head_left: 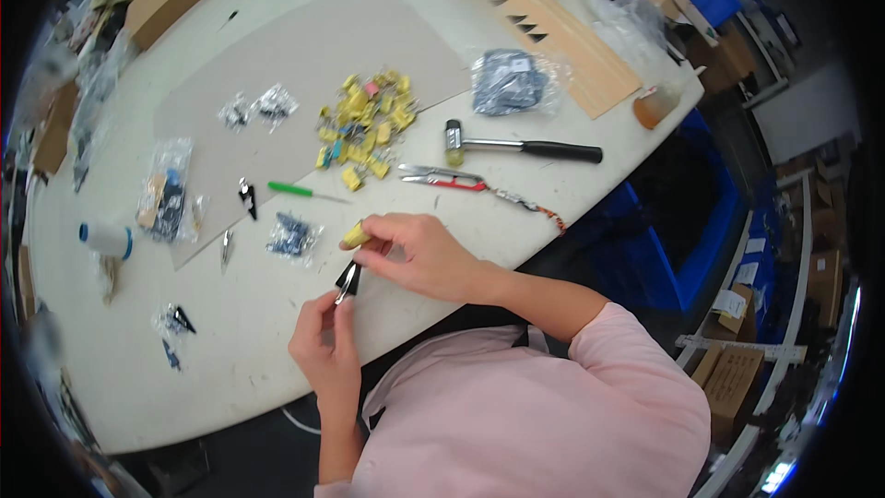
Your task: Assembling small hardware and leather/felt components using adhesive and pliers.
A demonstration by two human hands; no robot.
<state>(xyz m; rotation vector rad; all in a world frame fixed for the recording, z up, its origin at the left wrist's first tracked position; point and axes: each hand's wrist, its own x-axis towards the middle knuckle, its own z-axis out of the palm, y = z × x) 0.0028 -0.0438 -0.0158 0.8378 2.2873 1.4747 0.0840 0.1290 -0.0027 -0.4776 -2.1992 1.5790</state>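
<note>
My left hand [329, 337] pinches a small black wedge-shaped piece with a silvery metal part [347, 280] between thumb and fingertips. Just beyond it, my right hand [419, 256] grips a small yellow piece [355, 237] that looks like a binder clip. The right thumb is close to the tip of the black piece; whether they touch I cannot tell. Farther out lies a pile of similar yellow pieces [366, 124], with a few red and teal ones among them. A green-handled thin tool [291, 189] rests left of the pile.
Right of the pile lie a black-handled hammer [530, 148] and red-handled thread snips [452, 180]. A clear bag of blue-grey material [509, 81] sits behind them. Small bags of parts [293, 238] and a white thread spool [105, 239] are on the left. Blue bins [636, 244] stand beyond the right edge.
</note>
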